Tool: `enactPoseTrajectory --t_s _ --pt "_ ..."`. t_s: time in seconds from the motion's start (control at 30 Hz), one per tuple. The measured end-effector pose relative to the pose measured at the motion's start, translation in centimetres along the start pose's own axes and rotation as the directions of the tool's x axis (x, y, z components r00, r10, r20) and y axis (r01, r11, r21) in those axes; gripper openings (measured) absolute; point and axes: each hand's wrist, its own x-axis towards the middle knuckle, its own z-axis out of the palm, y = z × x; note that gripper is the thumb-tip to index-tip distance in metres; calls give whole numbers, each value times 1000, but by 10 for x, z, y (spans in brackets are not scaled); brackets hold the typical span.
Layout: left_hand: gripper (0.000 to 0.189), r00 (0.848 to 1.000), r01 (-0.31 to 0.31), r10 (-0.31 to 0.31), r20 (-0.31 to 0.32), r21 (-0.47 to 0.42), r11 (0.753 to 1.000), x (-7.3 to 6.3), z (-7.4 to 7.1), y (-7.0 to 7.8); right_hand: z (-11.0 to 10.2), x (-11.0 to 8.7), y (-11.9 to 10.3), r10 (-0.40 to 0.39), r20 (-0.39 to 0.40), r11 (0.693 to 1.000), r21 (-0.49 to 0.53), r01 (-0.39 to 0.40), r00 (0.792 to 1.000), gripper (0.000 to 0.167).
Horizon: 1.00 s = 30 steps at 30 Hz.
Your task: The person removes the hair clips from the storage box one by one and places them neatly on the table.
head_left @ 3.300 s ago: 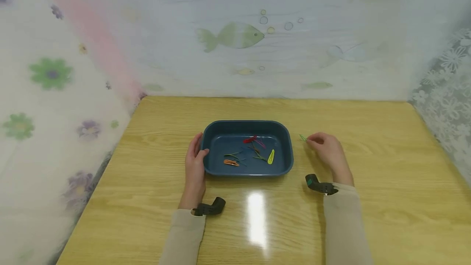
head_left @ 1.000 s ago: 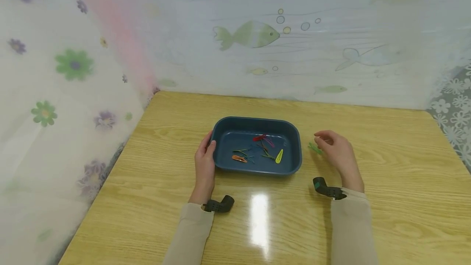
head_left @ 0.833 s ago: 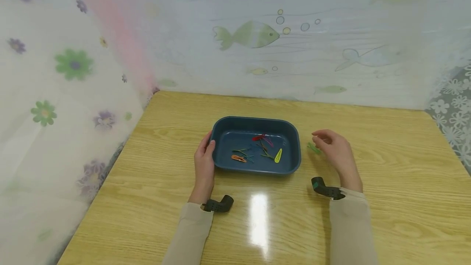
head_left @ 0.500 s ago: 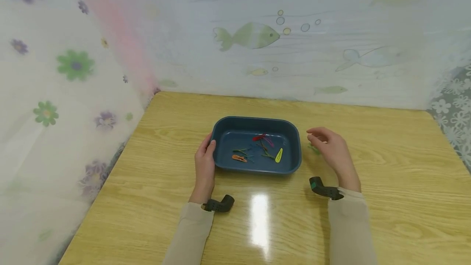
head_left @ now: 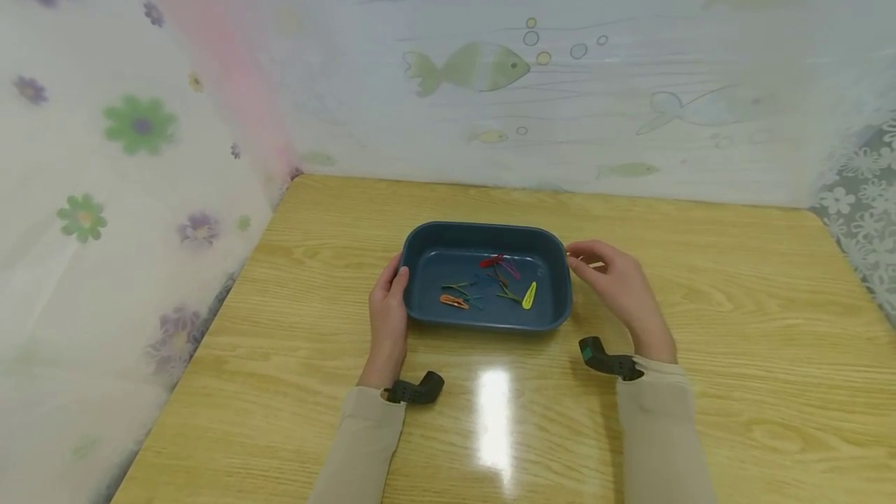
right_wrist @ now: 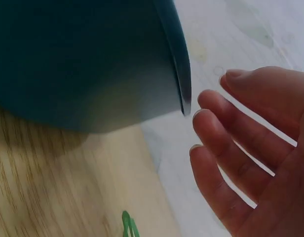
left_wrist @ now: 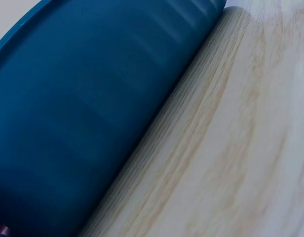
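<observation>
A: Quick status pls, how far along?

B: Most clips are in the tub (head_left: 490, 326), AFAICT. Red clip (head_left: 491, 261), purple clip (head_left: 512, 269), yellow clip (head_left: 530, 295) and orange clip (head_left: 453, 301) all lie on its floor, w/ some thin blue & green ones in btwn. Too small & tangled for an exact count.

A: Anything outside?

B: Yep, one green clip (right_wrist: 126, 222) on the table (head_left: 735, 317), near the tub's right end. Only the right wrist cam gets it, cut off at the bottom edge; the right hand (head_left: 616, 278) prob hides it in the head view.

A: Is that hand carrying anything?

B: Nope, nothing in its fingers. They're loosely bent, thumb apart, just beside the rim; wrist cam shows a gap, so no contact there.

A: And the left hand (head_left: 388, 306)?

B: Holding the tub's left end, thumb at the rim, fingers along the outside. Tub sits flat on the table.

A: So what's left?

B: My read: if clips are going in, it's nearly done, w/ the green one the only stray I can see. If they're coming out, it's barely begun. Can't tell direction from this.
</observation>
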Motion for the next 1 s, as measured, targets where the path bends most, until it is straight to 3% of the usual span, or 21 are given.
enactPoseTrajectory --t_s 0.23,0.47,0.67,1.0 --pt "33 1000 8 -8 11 1 1000 0 -2 0 10 2 -13 -81 55 997 11 81 995 32" --pt "35 999 30 -30 16 12 999 -8 -1 17 20 6 -26 -115 128 972 -190 138 985 28" --pt "36 999 30 -31 10 22 999 -10 3 24 29 7 -33 -97 201 943 -295 155 975 32" --pt "36 999 33 -34 18 25 999 -11 3 24 43 4 -45 -93 110 865 -482 135 990 28"
